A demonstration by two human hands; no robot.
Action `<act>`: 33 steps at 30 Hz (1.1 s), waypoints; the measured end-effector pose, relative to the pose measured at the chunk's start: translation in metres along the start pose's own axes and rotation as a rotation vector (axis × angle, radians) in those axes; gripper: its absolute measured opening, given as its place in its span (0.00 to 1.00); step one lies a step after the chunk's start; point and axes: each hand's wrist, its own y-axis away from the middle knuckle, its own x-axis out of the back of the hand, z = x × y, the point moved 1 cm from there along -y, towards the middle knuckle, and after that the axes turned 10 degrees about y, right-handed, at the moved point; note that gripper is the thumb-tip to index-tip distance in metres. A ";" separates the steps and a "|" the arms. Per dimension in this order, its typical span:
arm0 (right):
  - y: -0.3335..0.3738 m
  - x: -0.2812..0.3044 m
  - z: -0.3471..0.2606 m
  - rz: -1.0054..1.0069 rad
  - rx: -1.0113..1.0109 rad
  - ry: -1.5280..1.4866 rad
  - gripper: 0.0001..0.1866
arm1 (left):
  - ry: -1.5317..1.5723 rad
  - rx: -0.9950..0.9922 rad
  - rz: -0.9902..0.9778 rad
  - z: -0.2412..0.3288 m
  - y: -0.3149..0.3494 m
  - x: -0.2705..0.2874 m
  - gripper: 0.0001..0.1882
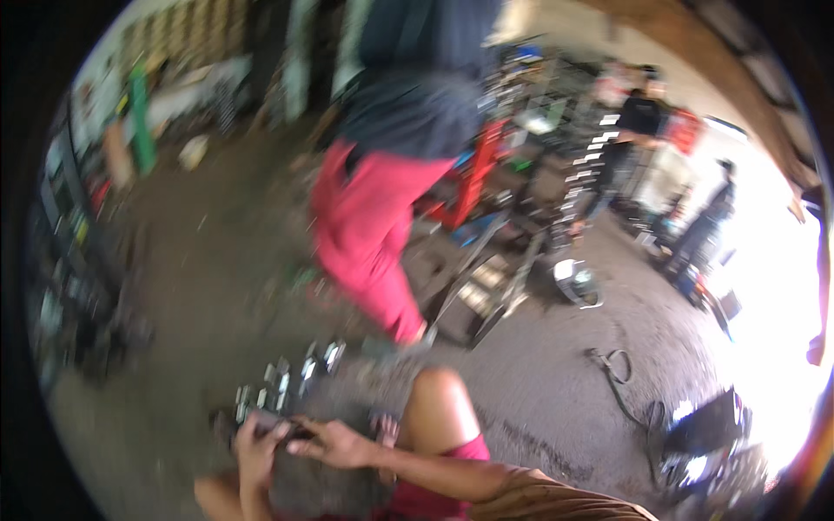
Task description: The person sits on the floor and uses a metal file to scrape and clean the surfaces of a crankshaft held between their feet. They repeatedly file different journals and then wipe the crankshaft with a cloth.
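The picture is blurred by motion. My left hand curls around a small dark part low on the floor, in front of my bent knee. My right hand lies over the same part with its fingers stretched out and apart, their tips touching it. Just beyond both hands, several shiny metal sockets lie in rows on the concrete floor.
A person in red trousers and a dark top steps close ahead. A metal frame, a red stand, a round helmet-like thing and a cable lie to the right. Other people stand at the back right.
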 end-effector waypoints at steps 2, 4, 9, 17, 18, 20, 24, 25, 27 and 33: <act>0.031 -0.043 -0.003 -0.184 -0.265 -0.291 0.34 | -0.160 -0.006 0.114 -0.012 0.061 0.024 0.09; 0.056 -0.062 -0.003 -0.148 -0.449 -0.183 0.25 | -0.166 0.255 0.184 -0.026 0.086 0.036 0.07; 0.070 -0.054 0.012 -0.320 -0.342 -0.151 0.17 | -0.003 0.156 0.338 -0.036 0.101 0.052 0.09; 0.068 -0.095 0.073 -0.483 -0.345 -0.034 0.20 | 0.451 -0.134 0.873 -0.033 0.096 0.086 0.08; 0.073 -0.101 0.081 -0.528 -0.388 -0.003 0.21 | 0.422 -0.129 0.895 -0.037 0.094 0.086 0.08; 0.084 -0.108 0.097 -0.551 -0.410 -0.018 0.21 | 0.351 -0.086 0.967 -0.044 0.097 0.089 0.08; 0.102 -0.117 0.118 -0.573 -0.486 -0.033 0.20 | 0.276 -0.088 0.942 -0.048 0.095 0.092 0.10; 0.101 -0.118 0.123 -0.572 -0.503 -0.059 0.19 | 0.272 -0.079 0.958 -0.049 0.092 0.091 0.10; 0.090 -0.119 0.135 -0.590 -0.450 0.077 0.18 | 0.249 -0.095 0.960 -0.047 0.084 0.089 0.09; 0.073 -0.121 0.133 -0.599 -0.535 -0.092 0.16 | 0.200 -0.199 1.066 -0.030 0.088 0.106 0.08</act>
